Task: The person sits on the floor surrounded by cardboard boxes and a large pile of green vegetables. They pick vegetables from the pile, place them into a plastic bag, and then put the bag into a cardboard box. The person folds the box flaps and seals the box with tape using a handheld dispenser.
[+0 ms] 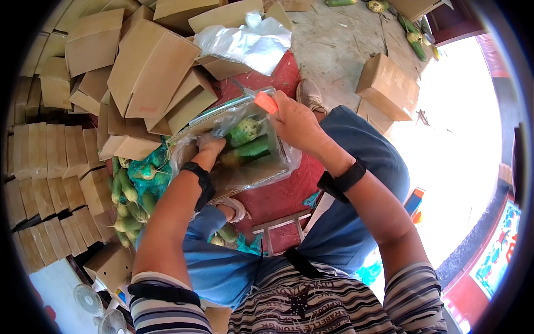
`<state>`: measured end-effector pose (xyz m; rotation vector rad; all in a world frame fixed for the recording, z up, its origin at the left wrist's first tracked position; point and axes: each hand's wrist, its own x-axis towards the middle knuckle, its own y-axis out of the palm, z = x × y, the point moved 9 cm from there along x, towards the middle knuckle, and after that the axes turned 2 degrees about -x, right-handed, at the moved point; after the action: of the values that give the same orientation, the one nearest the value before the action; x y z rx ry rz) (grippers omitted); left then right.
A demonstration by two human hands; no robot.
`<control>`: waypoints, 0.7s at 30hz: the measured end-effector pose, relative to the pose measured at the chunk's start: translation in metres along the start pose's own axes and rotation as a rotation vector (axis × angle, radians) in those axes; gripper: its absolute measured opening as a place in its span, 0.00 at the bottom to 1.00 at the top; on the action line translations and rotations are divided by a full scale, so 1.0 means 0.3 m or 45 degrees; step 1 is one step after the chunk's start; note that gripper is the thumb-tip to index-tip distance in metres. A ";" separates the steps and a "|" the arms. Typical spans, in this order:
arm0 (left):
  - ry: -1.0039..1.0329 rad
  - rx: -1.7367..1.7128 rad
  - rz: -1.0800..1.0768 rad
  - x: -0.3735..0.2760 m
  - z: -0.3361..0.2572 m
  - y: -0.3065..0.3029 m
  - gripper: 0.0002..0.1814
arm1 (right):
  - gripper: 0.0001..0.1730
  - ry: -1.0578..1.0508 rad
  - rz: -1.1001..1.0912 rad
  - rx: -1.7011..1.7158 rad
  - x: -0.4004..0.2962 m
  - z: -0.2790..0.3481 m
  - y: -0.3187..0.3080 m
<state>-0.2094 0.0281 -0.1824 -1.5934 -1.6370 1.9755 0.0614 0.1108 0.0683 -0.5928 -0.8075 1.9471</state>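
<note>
Before me stands an open cardboard box [250,182] lined with a clear plastic bag [292,158]. Two green radishes [254,149] lie plainly visible inside it. My left hand [212,144] reaches into the box at its left side, against the radishes; its fingertips are hidden, so I cannot tell whether it grips one. Over the box's far right corner, my right hand [294,123] is closed around the orange handle [265,102] of a tool that looks like a knife. A thin blade seems to extend from it towards the upper left.
Empty cardboard boxes [152,69] are heaped at upper left, with a clear plastic sheet [246,41] on top. Stacked flat cartons [54,150] stand left. Loose green radishes [129,217] and a teal net bag [152,171] lie beside my box. Another carton [388,87] sits right.
</note>
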 end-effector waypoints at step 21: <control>0.356 -0.134 -0.060 -0.041 -0.139 0.000 0.43 | 0.14 -0.006 0.022 0.043 0.016 -0.014 0.033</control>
<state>-0.1725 0.0468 -0.1688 -1.7563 -1.6717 1.5822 0.0565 0.1128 0.0577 -0.5771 -0.7733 1.9748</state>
